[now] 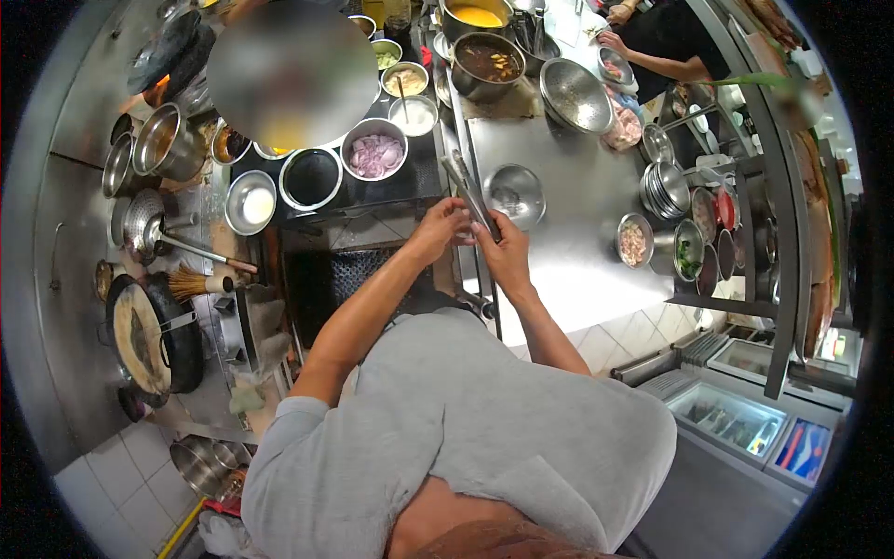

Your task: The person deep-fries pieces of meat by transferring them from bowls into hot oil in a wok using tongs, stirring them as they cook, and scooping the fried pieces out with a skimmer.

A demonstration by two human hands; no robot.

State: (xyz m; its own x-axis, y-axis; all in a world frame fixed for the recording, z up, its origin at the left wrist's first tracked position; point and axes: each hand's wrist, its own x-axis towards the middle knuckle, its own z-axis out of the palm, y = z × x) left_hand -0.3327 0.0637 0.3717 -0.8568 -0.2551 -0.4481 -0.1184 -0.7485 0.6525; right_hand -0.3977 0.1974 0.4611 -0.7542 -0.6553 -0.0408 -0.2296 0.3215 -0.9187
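My right hand (pixel 504 248) is closed round a pair of long metal tongs (pixel 471 194), whose far end points up and to the left. Close beside them is my left hand (pixel 441 229), its fingers loosely bent and a little apart; whether a fingertip touches the tongs I cannot make out. Just right of the tongs, a metal bowl (pixel 514 197) sits on the steel counter (pixel 577 242). A pot of sliced purple onions (pixel 375 156) stands up and to the left of my hands, next to a dark-filled round container (pixel 312 179).
Pots of brown liquid (pixel 488 66) and yellow liquid (pixel 477 15) stand at the back. A colander (pixel 576 96) is on the counter. At left are a skimmer (pixel 144 226), a bamboo brush (pixel 191 282) and a wok (pixel 158 340). Another person's arm (pixel 656 61) reaches in at top right.
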